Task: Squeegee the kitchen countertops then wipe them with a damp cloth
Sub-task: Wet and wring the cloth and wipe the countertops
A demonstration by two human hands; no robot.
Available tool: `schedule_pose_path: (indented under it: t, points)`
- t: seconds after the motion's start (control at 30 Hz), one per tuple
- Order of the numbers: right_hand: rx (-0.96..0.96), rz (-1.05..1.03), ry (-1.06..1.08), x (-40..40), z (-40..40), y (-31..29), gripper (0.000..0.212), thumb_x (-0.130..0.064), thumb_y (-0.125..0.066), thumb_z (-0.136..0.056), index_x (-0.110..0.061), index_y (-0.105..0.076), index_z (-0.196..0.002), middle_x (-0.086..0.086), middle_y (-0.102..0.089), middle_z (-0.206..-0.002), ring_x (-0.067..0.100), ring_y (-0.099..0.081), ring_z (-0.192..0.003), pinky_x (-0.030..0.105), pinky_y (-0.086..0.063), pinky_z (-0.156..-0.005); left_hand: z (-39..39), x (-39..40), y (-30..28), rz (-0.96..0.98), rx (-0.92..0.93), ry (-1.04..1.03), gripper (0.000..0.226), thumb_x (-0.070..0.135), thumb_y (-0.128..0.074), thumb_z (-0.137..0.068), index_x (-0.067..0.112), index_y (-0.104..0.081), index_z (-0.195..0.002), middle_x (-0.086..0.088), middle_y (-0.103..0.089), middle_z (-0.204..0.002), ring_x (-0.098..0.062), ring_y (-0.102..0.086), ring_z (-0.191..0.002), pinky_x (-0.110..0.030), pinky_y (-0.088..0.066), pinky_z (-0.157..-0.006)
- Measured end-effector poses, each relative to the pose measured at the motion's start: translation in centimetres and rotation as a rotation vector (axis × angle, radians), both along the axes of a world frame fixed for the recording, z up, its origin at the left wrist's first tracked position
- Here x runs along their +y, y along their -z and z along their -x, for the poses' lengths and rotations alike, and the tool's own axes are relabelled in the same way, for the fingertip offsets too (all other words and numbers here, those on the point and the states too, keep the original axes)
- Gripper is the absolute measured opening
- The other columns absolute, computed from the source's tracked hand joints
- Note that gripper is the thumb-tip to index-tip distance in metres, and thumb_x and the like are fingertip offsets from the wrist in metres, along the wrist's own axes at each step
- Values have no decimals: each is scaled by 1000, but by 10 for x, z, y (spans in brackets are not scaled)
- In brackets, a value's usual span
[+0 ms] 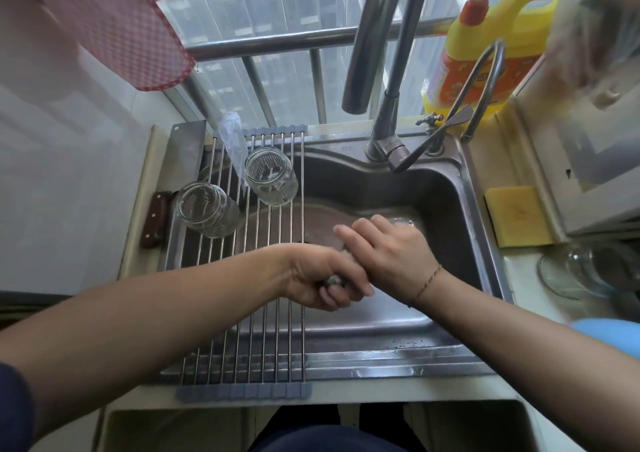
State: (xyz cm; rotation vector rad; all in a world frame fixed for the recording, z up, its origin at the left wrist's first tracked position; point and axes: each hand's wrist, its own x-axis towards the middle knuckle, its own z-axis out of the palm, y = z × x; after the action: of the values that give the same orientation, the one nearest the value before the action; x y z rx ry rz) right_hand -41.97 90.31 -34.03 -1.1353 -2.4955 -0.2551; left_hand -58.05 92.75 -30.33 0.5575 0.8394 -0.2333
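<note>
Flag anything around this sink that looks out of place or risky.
A cleaver stands on edge, wedged between the drying rack and the wall, its blade upright beside two jars. Otherwise nothing stands out.

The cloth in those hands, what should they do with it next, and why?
Probably keep twisting the cloth over the sink to wring it damp. The left hand grips one end, the right hand wraps the other, and the tap isn't running.

Soft daylight enters through the window [277, 12]; wide-angle bending warps the edges (upper right corner smeared); sink rim [398, 358] glints.
</note>
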Motion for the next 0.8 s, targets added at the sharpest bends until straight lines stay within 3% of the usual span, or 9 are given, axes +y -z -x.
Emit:
schedule_pose_path:
  t: [0.1, 0.17, 0.23, 0.33, 0.4, 0.5, 0.57, 0.63, 0.8]
  points:
    - [-84, 50, 15, 1, 3, 4, 12, -13, -51, -78, -15, -58, -69, 3, -52, -61, 23, -49, -50, 25, -25, -39, -6, -8, 6, -124, 149, 172, 34, 13, -67, -79, 22, -41, -60, 3, -27, -49, -5, -21, -37, -17, -10, -39]
    - [-136, 176, 15, 0, 9, -1, 14, -20, -57, -68, -16, -53, -55, 1, -52, -48, 24, -51, -37, 20, -21, -42, -10, -8, 13, -360, 316, 334, 33, 20, -73, -78, 19, -44, -64, -1, -34, -51, -11, -25, -39, -19, -15, -41]
    - [-261, 396, 40, 0, 17, -15, 18, -28, -71, -63, -18, -57, -57, 0, -61, -53, 25, -61, -45, 21, -29, -45, -14, -3, 18, -721, 466, 527, 26, 27, -77, -73, 12, -57, -66, -7, -50, -59, -20, -40, -45, -26, -32, -44]
    - [-398, 844, 185, 11, 25, -30, 17, -26, -59, -78, -19, -51, -66, -5, -58, -62, 21, -61, -58, 25, -42, -56, -16, 5, 20, -1197, 565, 833, 15, 31, -64, -77, 17, -62, -73, -3, -61, -73, -25, -55, -67, -30, -49, -62]
    - [-265, 1045, 256, 21, 24, -26, 12, -19, -55, -76, -18, -53, -64, -2, -56, -60, 20, -60, -57, 26, -48, -57, -17, 13, 15, -1394, 629, 915, 12, 30, -56, -77, 21, -54, -70, 1, -61, -75, -24, -57, -68, -29, -48, -61]
    - [71, 1393, 377, 27, 16, -13, 11, -12, -67, -71, -4, -70, -78, 10, -60, -66, 28, -57, -55, 31, -45, -50, -22, 23, 11, -1733, 629, 1083, 10, 30, -57, -79, 23, -64, -82, 0, -68, -87, -26, -66, -79, -28, -46, -60]
    - [306, 1642, 462, 20, 13, -11, 11, -10, -69, -69, 0, -64, -69, 9, -44, -52, 21, -38, -40, 25, -32, -44, -24, 27, 10, -1883, 561, 1257, 16, 30, -55, -83, 23, -68, -91, -1, -71, -95, -28, -68, -86, -28, -45, -62]
    - [513, 1821, 505, 11, 12, -12, 29, -7, -64, -72, -13, -43, -53, 3, -32, -48, 15, -26, -37, 20, -22, -45, -22, 29, 12, -1978, 471, 1307, 17, 28, -51, -87, 23, -66, -95, -1, -71, -95, -28, -69, -88, -27, -41, -62]
    - [822, 2234, 428, -1, 7, -14, 42, -6, -43, -86, -25, -24, -53, -5, -17, -44, 9, -10, -38, 16, -4, -44, -11, 30, 17, -2202, 323, 1035, 8, 20, -57, -63, 18, -53, -56, 1, -57, -46, -24, -59, -40, -18, -25, -49]
